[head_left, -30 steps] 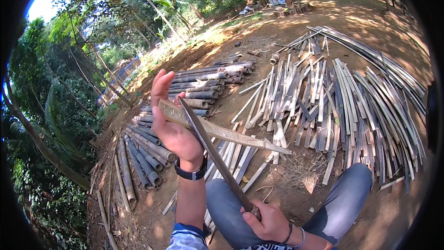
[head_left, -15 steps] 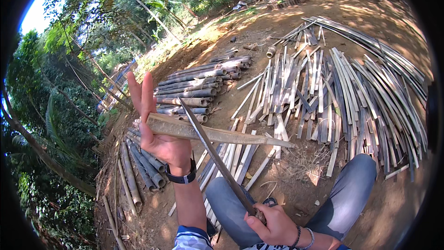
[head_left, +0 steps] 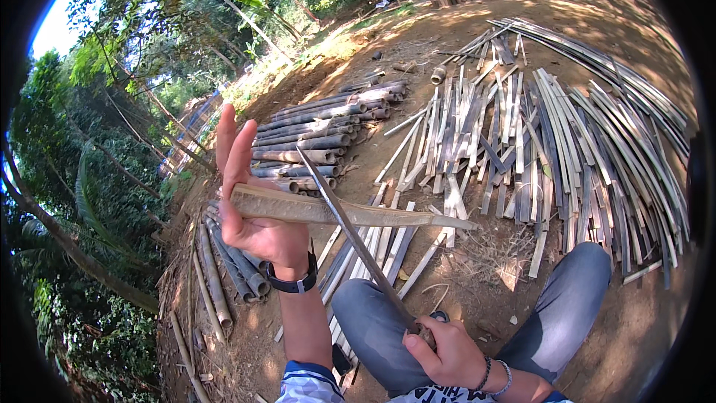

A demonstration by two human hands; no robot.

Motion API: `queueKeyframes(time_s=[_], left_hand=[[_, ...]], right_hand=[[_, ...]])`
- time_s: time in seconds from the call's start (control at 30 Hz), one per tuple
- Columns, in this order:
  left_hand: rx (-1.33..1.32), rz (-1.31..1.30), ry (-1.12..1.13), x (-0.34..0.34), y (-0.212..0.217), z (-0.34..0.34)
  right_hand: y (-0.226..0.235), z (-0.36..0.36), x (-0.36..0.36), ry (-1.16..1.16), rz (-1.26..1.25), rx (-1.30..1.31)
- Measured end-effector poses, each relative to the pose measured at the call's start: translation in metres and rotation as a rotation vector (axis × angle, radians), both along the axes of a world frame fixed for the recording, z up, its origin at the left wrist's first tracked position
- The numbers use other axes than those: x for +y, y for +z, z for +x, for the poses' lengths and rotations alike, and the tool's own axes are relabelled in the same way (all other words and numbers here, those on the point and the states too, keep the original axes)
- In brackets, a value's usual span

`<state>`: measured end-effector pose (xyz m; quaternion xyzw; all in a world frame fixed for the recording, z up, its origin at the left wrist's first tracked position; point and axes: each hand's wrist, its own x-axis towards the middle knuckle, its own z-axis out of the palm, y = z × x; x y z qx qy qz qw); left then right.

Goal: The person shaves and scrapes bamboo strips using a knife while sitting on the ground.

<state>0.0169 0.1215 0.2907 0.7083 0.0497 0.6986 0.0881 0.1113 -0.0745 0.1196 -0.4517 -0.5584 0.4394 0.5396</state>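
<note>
My left hand is raised in front of me, thumb pinching one end of a pale split bamboo strip against the palm, fingers stretched upward. The strip runs level to the right and tapers to a point. My right hand is low by my knees, closed around the handle of a long dark blade. The blade slants up and left, and crosses the strip near its middle. A black band sits on my left wrist and beaded bracelets on my right.
Bare dirt ground lies below. A wide fan of split bamboo strips spreads to the right. Round bamboo poles are stacked ahead, more poles lie at the left. My knees in blue trousers sit below. Trees fill the left.
My left hand has turned and its fingers have straightened upward while still pinching the strip. The blade has stayed across the strip. The view has shifted a little.
</note>
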Motion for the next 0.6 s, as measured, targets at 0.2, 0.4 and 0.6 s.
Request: queueKeyframes(time_s=[0.2, 0.4, 0.6], left_hand=[[0.0, 0.025, -0.018, -0.001, -0.001, 0.002], [-0.056, 0.026, -0.102, 0.002, -0.005, 0.0], [-0.067, -0.01, -0.216, 0.003, -0.015, -0.011]], right_hand=[[0.005, 0.009, 0.001, -0.008, -0.042, 0.053], [0.02, 0.01, 0.001, 0.018, 0.01, 0.007], [-0.014, 0.011, 0.018, -0.086, -0.088, -0.01]])
